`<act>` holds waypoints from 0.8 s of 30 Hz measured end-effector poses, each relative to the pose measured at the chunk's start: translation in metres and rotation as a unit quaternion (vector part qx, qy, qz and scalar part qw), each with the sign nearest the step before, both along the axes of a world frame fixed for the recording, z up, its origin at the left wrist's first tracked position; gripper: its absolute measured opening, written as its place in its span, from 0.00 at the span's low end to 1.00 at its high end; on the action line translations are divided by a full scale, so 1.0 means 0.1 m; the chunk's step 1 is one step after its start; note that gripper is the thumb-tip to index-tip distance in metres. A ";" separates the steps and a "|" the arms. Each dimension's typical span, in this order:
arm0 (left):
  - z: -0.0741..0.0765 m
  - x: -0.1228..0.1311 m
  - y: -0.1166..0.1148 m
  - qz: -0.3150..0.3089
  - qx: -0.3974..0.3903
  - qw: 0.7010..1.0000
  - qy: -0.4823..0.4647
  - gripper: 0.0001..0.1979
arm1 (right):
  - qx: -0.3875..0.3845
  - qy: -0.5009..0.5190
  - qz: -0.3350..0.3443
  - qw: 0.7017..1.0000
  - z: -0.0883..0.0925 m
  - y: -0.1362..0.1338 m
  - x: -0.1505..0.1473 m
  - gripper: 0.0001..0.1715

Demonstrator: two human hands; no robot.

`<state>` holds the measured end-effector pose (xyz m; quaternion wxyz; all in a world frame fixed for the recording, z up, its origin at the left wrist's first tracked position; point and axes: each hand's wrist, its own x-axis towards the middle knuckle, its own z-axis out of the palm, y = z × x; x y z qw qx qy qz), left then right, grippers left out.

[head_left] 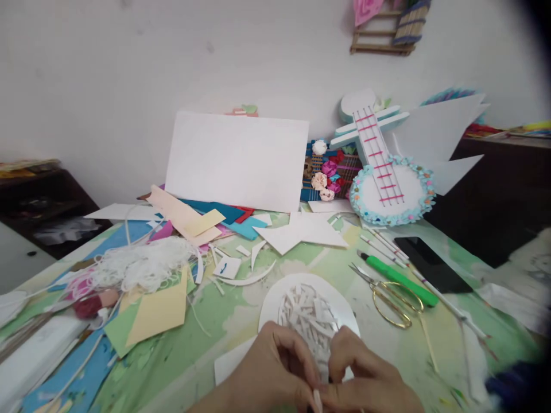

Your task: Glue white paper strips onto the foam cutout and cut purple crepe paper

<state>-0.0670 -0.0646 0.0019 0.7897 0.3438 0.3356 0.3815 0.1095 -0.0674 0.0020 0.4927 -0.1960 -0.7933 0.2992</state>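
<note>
At the bottom middle, my left hand (275, 367) and my right hand (365, 376) meet with their fingertips pinched together. Between them shows the end of a small white strip (317, 398); most of it is hidden by the fingers. Just beyond my hands lies a white rounded board (267, 304) on the table. A heap of short white strips (303, 304) sits on this board, its near part covered by my hands. Under my left wrist the corner of another white sheet (228, 364) sticks out.
Right of the board lie gold-handled scissors (390, 298), a green cutter (398, 278) and a black phone (433, 264). A tangle of white string (142, 264) and coloured paper (159, 312) cover the left. Behind stand a white panel (236, 160) and a decorated white instrument model (387, 178).
</note>
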 end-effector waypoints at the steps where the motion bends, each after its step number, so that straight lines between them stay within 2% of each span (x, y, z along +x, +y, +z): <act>1: 0.02 0.00 0.00 0.002 0.005 1.000 -0.002 0.12 | 0.016 0.003 -0.009 1.000 0.04 -0.01 -0.01 0.14; 5: 0.06 -0.03 -0.03 -0.040 0.052 0.998 -0.008 0.12 | 0.102 0.012 -0.030 0.994 0.20 -0.08 -0.10 0.10; 9: 0.10 -0.04 -0.01 -0.062 0.101 0.993 0.019 0.12 | 0.149 0.005 -0.038 0.988 0.23 -0.11 -0.15 0.10; 12: 0.15 0.00 0.04 -0.029 0.116 0.992 0.037 0.15 | 0.179 0.009 -0.095 0.979 0.20 -0.08 -0.15 0.11; 15: 0.14 0.06 0.09 0.013 0.112 0.992 0.048 0.17 | 0.204 0.007 -0.155 0.967 0.13 -0.03 -0.13 0.13; 20: 0.04 0.07 0.02 0.039 0.120 0.988 0.091 0.14 | 0.231 -0.031 -0.149 0.961 -0.02 -0.01 -0.09 0.20; 24: 0.09 0.05 -0.12 0.054 0.165 0.977 0.124 0.07 | 0.267 -0.048 -0.139 0.952 -0.03 -0.05 -0.08 0.21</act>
